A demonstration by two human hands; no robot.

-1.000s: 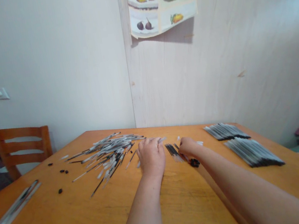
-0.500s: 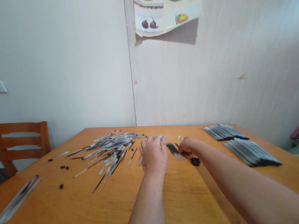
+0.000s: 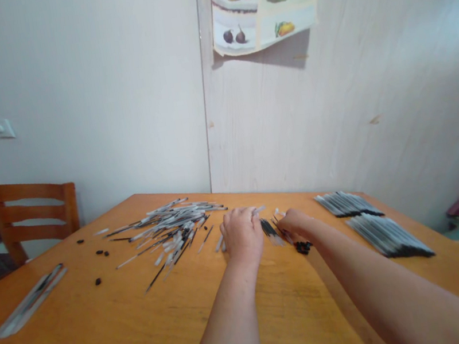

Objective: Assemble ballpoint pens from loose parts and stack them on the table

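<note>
My left hand is over the middle of the table, fingers curled down, with a translucent pen barrel sticking out by its fingertips. Pale tubes lie partly under its left side. Just right of it is a short row of black pen refills. My right hand is closed beside that row, its fingertips low among a few thin dark sticks; what it pinches is hidden. Close below this hand sits a small heap of black caps.
A loose pile of pen parts spreads left of my hands. Two neat rows of pens, one farther back and one nearer, lie at right. Long clear sleeves and scattered black caps lie at left. A chair stands beyond.
The view has shifted slightly, moving the whole scene a little to the right. My right hand has shifted a little, and more dark sticks show beside its fingertips. My left hand stays in place.
</note>
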